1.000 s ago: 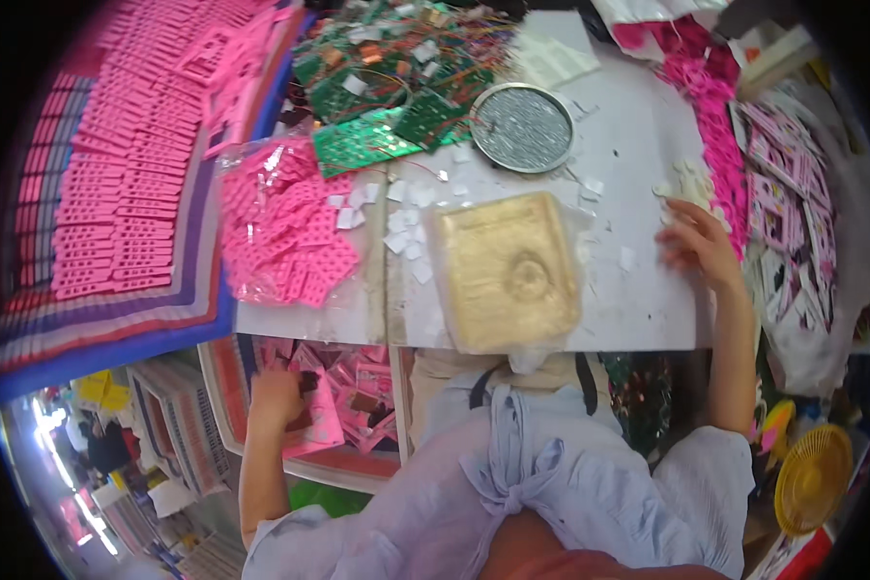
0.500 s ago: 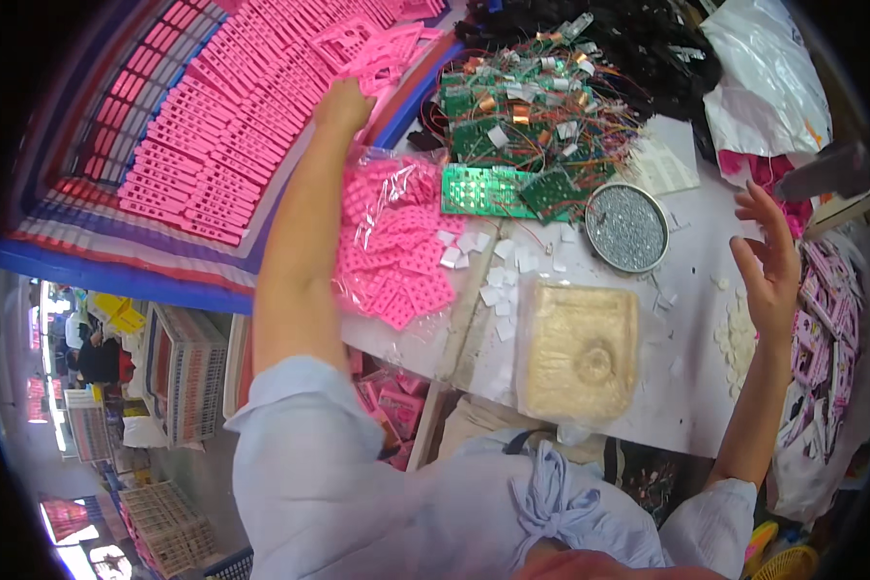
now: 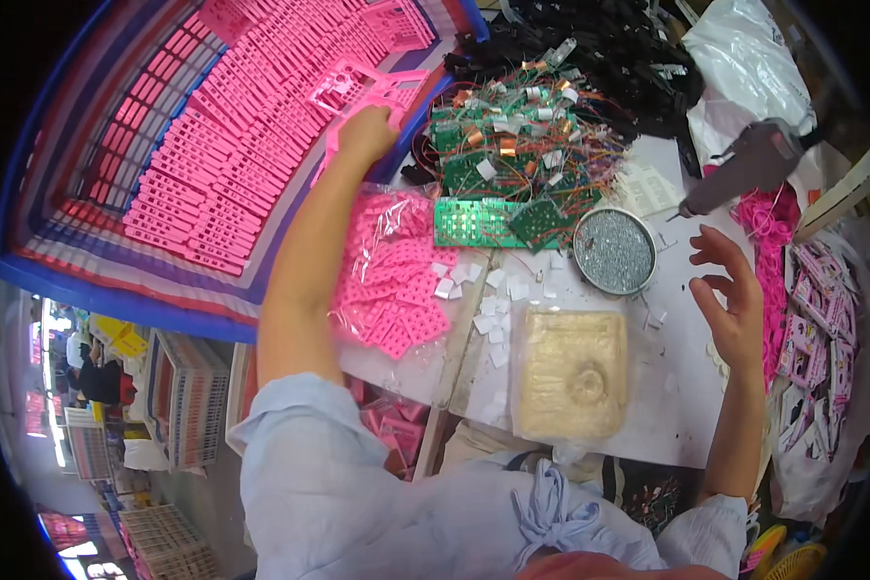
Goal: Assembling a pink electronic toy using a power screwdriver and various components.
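My left hand [image 3: 369, 133] reaches to the right side of a large crate and is closed on the edge of a pink plastic casing [image 3: 399, 89], a flat piece with cut-outs. Another pink casing [image 3: 343, 85] lies beside it, over rows of similar upright pieces [image 3: 232, 145]. My right hand [image 3: 730, 304] hovers over the table's right side, fingers apart and curved, with nothing in it. Close above that hand is a dark grey power screwdriver [image 3: 752, 162], its tip toward the lower left. A round tin of small metal screws [image 3: 614, 249] stands to the hand's left.
The blue crate [image 3: 145, 314] has a striped lining. Right of it lie a bag of pink keypads [image 3: 396, 280], green circuit boards [image 3: 474, 222] with wires, and black parts [image 3: 609, 58]. A yellowish wrapped block [image 3: 570, 372] sits in front, near white squares [image 3: 493, 319]. Pink printed packets [image 3: 817, 329] are far right.
My left hand has shifted to the right with the pink casing. My right hand has moved left and down a little. The screwdriver now shows more fully, and the whole view has shifted slightly.
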